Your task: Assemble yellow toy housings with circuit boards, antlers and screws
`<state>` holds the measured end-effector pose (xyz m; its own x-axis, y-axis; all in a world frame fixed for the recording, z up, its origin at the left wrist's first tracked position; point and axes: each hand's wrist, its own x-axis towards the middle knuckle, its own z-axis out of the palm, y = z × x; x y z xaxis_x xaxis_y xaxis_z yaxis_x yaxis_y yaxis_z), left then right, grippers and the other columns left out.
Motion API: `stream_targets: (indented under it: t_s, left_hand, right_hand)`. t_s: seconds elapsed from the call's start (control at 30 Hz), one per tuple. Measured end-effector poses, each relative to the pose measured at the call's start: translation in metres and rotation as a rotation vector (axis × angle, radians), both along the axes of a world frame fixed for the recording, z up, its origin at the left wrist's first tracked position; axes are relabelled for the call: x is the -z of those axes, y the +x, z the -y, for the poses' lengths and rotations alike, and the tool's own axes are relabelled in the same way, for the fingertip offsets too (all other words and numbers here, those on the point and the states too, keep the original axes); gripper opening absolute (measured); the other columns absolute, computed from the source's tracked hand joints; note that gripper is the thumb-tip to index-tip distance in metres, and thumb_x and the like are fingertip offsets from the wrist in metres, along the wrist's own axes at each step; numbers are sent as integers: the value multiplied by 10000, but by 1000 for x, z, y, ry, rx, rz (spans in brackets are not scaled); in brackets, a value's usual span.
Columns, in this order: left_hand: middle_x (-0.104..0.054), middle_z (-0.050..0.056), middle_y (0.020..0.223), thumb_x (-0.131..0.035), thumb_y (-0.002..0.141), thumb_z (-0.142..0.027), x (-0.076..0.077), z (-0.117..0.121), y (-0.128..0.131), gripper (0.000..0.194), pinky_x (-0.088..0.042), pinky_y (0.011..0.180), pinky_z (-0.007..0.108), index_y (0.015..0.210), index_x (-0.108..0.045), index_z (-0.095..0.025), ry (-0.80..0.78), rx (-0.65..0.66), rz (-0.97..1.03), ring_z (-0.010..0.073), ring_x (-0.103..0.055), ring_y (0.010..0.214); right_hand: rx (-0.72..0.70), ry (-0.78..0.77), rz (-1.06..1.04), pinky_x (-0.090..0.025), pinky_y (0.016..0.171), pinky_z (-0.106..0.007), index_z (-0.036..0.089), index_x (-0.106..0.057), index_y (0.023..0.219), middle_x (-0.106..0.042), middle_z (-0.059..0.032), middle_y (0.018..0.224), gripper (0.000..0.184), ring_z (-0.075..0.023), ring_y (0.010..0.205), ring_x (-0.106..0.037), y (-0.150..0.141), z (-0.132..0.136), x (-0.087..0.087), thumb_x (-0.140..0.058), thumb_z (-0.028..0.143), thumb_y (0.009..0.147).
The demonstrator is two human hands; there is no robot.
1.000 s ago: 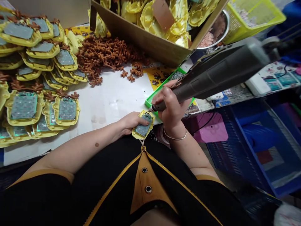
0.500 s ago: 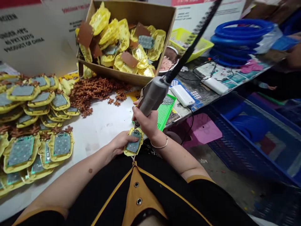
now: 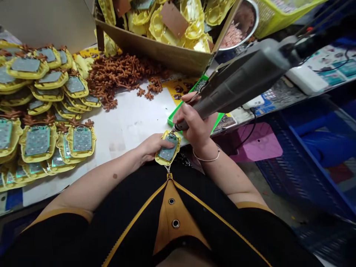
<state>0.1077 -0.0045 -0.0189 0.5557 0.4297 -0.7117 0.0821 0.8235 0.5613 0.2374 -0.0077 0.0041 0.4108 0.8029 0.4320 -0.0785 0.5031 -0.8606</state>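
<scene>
My left hand point(image 3: 151, 145) grips a small yellow plastic shell point(image 3: 168, 150) with a grey-green circuit board in it, at the near edge of the white table point(image 3: 133, 118). My right hand point(image 3: 194, 124) is wrapped round a grey electric screwdriver point(image 3: 239, 79) that hangs from a cable. Its tip touches the top of the shell's board. A silver bangle sits on my right wrist.
Several finished yellow shells with boards point(image 3: 36, 111) are stacked at the left. A heap of brown antler-shaped parts point(image 3: 122, 72) lies behind. A cardboard box of yellow shells point(image 3: 172, 33), a green tray point(image 3: 191, 107), a metal bowl point(image 3: 239, 26) and blue crates point(image 3: 319, 148) stand to the right.
The view dropped and came closer again after tilting up half a second ago. Both hands stay on the shell and the screwdriver, with the tip at the board's top edge.
</scene>
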Motion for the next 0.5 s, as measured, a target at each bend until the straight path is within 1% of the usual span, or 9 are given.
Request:
stream_targets:
  t_s: [0.13,0.23,0.37,0.5]
  left_hand:
    - [-729,80,743,-731,601,-21,0,1,0,246,-565,676,323,827,-680,-102,-8,4,11,183,-688,615]
    - [-728,82,748,-705,619,-14,-2,1,1,226,-564,676,323,828,-681,-99,-16,7,2,185,-689,617]
    - [-726,80,728,-698,618,2,-4,1,3,214,-556,659,319,807,-681,-96,-29,-5,-10,187,-686,602]
    - [-717,76,691,-680,625,12,-5,0,4,183,-551,648,321,773,-676,-96,-45,-2,-23,188,-680,584]
  right_hand:
    - [-22,6,27,-464,440,-285,292,-635,958,-551,56,616,317,-111,451,-541,0,2,2,-690,576,828]
    - [-48,36,10,-456,419,-273,305,-634,969,-548,60,615,266,-108,448,-535,1,4,2,-707,523,836]
    - [-60,37,28,-462,409,-278,300,-623,956,-557,52,640,253,-110,451,-533,1,6,1,-699,514,846]
    - [-103,63,58,-477,416,-287,317,-625,946,-517,61,597,206,-122,450,-532,2,6,2,-690,494,863]
